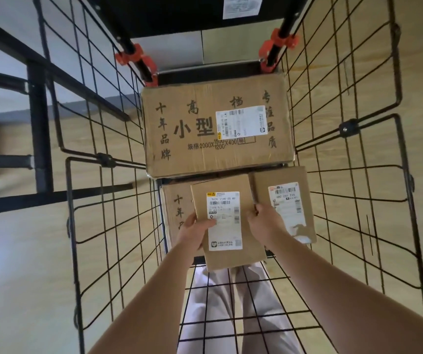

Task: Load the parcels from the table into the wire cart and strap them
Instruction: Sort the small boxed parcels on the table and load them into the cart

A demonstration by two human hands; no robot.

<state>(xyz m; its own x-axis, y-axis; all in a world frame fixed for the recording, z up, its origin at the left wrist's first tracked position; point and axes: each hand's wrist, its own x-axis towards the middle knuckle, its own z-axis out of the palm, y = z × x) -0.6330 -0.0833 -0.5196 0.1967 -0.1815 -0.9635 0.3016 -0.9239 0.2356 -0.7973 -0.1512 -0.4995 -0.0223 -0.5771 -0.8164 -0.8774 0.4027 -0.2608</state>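
Observation:
I look straight down into the black wire cart [353,200]. A small flat cardboard parcel [227,259] with a white label is held between both hands above the cart's near half. My left hand [195,229] grips its left edge with the thumb on the label. My right hand [265,224] grips its right edge. Beneath it lies a printed carton [176,203], mostly hidden. A second small labelled parcel [285,200] lies to the right. A large printed carton [205,129] with a white label fills the far half.
Two orange clamps [133,57] [278,43] sit on the cart's black posts at the far end. A black metal table frame [39,129] stands left of the cart. The floor [21,264] is pale wood. My legs in light trousers [230,315] show through the near mesh.

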